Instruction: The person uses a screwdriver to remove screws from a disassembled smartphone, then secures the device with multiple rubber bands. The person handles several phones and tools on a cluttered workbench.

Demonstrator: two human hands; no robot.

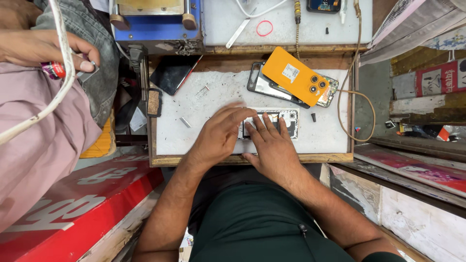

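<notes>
Both hands are pressing flat, fingers open, on the opened phone point(286, 121): left hand point(221, 133) at nine o'clock, right hand point(272, 145) at six; long axis three-to-nine.

Scuffed white worktop point(208, 131), wooden frame point(252, 159)

Seen from above, a left hand point(221, 133) and right hand point(272, 145) press flat on an opened white phone frame point(286, 119) on a scuffed white work mat point(194, 131); an orange phone back cover point(296, 76) lies beyond; another person's hand point(46, 48) holds a white cable point(58, 92).
</notes>
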